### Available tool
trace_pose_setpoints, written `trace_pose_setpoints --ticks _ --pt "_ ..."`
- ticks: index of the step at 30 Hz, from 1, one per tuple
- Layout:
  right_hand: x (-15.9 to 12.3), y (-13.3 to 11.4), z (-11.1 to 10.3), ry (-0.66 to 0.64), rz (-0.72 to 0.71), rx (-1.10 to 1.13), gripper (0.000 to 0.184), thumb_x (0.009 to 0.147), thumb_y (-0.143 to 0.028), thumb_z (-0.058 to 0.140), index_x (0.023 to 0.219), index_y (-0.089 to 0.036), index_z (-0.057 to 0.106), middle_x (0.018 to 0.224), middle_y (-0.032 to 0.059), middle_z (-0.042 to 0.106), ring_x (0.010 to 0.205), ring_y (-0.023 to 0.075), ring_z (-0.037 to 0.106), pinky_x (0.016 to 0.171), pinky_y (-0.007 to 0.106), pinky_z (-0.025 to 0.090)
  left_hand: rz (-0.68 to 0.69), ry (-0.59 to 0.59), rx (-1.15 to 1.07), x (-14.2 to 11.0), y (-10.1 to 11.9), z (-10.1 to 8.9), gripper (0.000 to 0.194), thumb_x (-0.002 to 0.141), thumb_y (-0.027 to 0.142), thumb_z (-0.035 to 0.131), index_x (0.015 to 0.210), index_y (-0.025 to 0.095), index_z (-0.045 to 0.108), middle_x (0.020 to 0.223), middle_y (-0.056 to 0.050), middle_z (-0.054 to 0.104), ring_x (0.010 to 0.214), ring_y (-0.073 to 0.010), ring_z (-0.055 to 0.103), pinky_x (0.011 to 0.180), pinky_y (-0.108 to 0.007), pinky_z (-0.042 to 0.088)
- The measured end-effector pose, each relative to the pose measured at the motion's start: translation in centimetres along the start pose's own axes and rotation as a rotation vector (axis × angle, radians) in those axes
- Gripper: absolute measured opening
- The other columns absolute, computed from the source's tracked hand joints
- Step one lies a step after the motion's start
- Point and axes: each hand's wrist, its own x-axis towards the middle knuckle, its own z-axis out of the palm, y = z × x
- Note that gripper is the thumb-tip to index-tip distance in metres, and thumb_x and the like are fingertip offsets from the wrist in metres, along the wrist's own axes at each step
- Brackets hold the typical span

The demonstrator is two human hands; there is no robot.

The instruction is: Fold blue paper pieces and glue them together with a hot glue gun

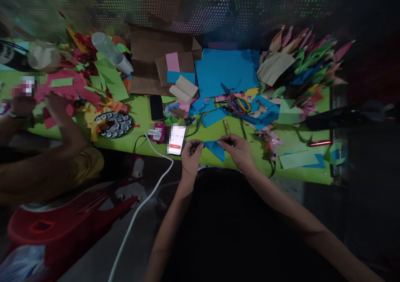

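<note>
While both hands work at the near edge of the green table (301,136), one small blue paper (215,150), folded to a near-triangle, spans the gap between them, its tip pointing near. Left hand (191,155): fingertips pinching its left corner. Right hand (240,149): pinching its upper right.

Two phones: a dark phone (156,108), farther off; a lit phone (176,139), just left of the left hand. One pink socket block (158,133). One smooth white cable (137,215), looping over the near edge. One translucent bottle (112,53), tilted, far left. Red- and yellow-handled scissors (239,104) among blue scraps (overlapping; count uncertain).

Left: a co-worker's two hands. Far right: spiky paper cones (308,61), too many to count. Far middle: creased brown paper (143,57), flat blue sheets (226,71).
</note>
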Motion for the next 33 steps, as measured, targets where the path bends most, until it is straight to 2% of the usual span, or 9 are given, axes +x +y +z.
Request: trace_pose_setpoints --ticks 10,15,18,21,28,33 --pt "-0.2 -0.5 -0.1 0.000 -0.060 -0.061 0.021 0.072 -0.042 0.073 0.075 -0.021 0.072 0.071 0.0023 0.071 0.067 0.0170 0.060 0.064 0.030 0.048 0.003 0.000 0.008 0.0 0.3 0.1 0.019 0.074 0.035 0.077 0.080 0.019 0.068 0.076 0.000 0.067 0.077 -0.0133 0.063 0.074 -0.027 0.051" --pt "-0.4 -0.7 -0.3 0.020 -0.138 -0.124 0.021 0.077 -0.042 0.070 0.078 -0.021 0.072 0.074 0.0029 0.071 0.068 0.0170 0.062 0.065 0.031 0.049 -0.021 -0.102 -0.012 0.1 0.6 0.2 0.031 0.074 0.037 0.080 0.098 0.021 0.070 0.090 -0.003 0.070 0.084 -0.0148 0.065 0.080 -0.029 0.053" --pt "-0.4 -0.7 -0.4 0.027 -0.170 -0.131 0.021 0.078 -0.042 0.070 0.078 -0.021 0.072 0.074 0.0029 0.071 0.068 0.0168 0.062 0.064 0.030 0.049 -0.002 -0.118 0.003 0.3 0.5 0.3 0.035 0.072 0.037 0.082 0.101 0.021 0.069 0.096 -0.004 0.071 0.087 -0.0153 0.066 0.080 -0.029 0.053" --pt "-0.5 -0.6 -0.4 0.028 -0.180 -0.140 0.021 0.078 -0.042 0.070 0.078 -0.021 0.072 0.073 0.0028 0.071 0.067 0.0168 0.062 0.064 0.030 0.049 0.013 -0.118 0.039 0.5 0.6 0.2 0.033 0.072 0.036 0.081 0.099 0.021 0.069 0.092 -0.004 0.071 0.084 -0.0151 0.066 0.078 -0.028 0.053" --pt "-0.6 -0.8 -0.4 0.012 -0.221 -0.158 0.021 0.080 -0.043 0.070 0.078 -0.022 0.072 0.074 0.0029 0.072 0.068 0.0170 0.063 0.065 0.030 0.050 0.098 -0.171 0.215 0.8 1.6 0.3 0.016 0.075 0.031 0.076 0.084 0.020 0.070 0.086 -0.004 0.074 0.086 -0.0182 0.069 0.082 -0.033 0.054" --pt "-0.6 -0.8 -0.3 0.006 -0.233 -0.158 0.020 0.081 -0.041 0.071 0.079 -0.021 0.072 0.074 0.0028 0.071 0.068 0.0168 0.063 0.065 0.030 0.050 0.100 -0.162 0.232 0.8 1.8 0.5 0.013 0.075 0.030 0.075 0.081 0.019 0.070 0.082 -0.004 0.073 0.082 -0.0180 0.069 0.080 -0.033 0.055"
